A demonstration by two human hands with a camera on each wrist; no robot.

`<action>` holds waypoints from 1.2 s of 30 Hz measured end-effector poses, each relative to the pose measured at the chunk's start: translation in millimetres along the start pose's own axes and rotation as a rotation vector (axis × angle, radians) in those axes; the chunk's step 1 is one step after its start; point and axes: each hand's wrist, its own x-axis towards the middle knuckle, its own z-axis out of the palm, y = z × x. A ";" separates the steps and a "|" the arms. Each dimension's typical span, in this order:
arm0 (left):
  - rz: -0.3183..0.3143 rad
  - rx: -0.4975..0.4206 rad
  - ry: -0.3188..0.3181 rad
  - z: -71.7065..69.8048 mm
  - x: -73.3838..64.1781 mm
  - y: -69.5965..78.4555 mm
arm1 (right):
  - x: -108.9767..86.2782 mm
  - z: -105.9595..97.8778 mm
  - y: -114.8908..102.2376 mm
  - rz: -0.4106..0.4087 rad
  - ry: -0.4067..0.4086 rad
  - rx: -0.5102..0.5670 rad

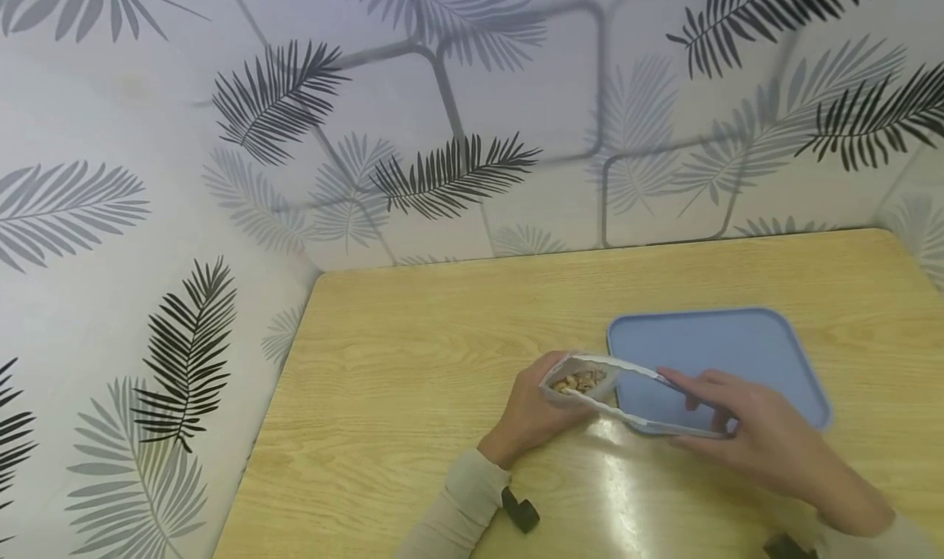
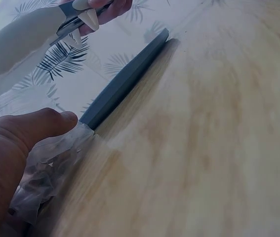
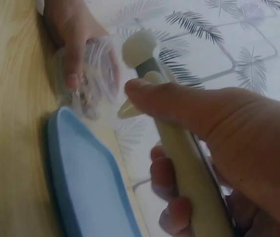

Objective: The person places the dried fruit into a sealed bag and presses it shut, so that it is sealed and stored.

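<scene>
My left hand (image 1: 531, 407) holds a clear plastic bag (image 3: 100, 61) with its mouth open. Tan, curved nut-like pieces (image 1: 581, 381) lie inside the bag. In the left wrist view the thumb presses along the crinkled plastic. Pale tongs (image 1: 637, 368) with rounded white ends are gripped in my right hand (image 1: 763, 432). Their two arms stand spread, reaching left to the bag's mouth in the head view. Seen from the right wrist, the thumb lies on one arm of the tongs (image 3: 177, 155), near a grey band and a small white prong. No piece shows between the tips.
A blue rectangular tray (image 1: 708, 342) with a raised rim lies behind and right of the bag, partly under the right hand in the head view. Beneath is a light wooden table (image 1: 383, 362). Leaf-patterned walls (image 1: 516, 92) border its back and left.
</scene>
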 end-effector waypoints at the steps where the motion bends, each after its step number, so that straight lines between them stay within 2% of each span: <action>1: 0.007 -0.002 0.002 0.0 0.3 -0.2 | -1.2 -0.9 0.7 0.008 0.012 0.004; 9: 0.037 -0.012 0.016 0.6 1.3 0.9 | -11.0 -9.5 12.2 0.148 0.092 0.014; 16: 0.019 -0.049 0.014 0.7 1.7 1.1 | -20.7 -22.8 36.7 0.214 0.161 -0.006; 19: 0.011 -0.040 0.008 0.6 1.3 2.3 | -30.5 -32.1 48.5 0.254 0.153 -0.045; 23: 0.002 -0.020 0.003 0.8 0.1 3.4 | -45.1 -42.4 63.4 0.349 0.117 -0.084; 26: 0.012 -0.016 0.008 1.3 -0.1 2.5 | -52.8 -47.9 75.0 0.401 0.125 -0.059; 31: 0.027 -0.015 0.018 2.0 1.1 -0.1 | -63.1 -54.1 92.3 0.422 0.181 -0.016; 36: 0.032 -0.017 0.018 2.6 1.3 -0.7 | -71.1 -55.0 99.5 0.448 0.202 -0.015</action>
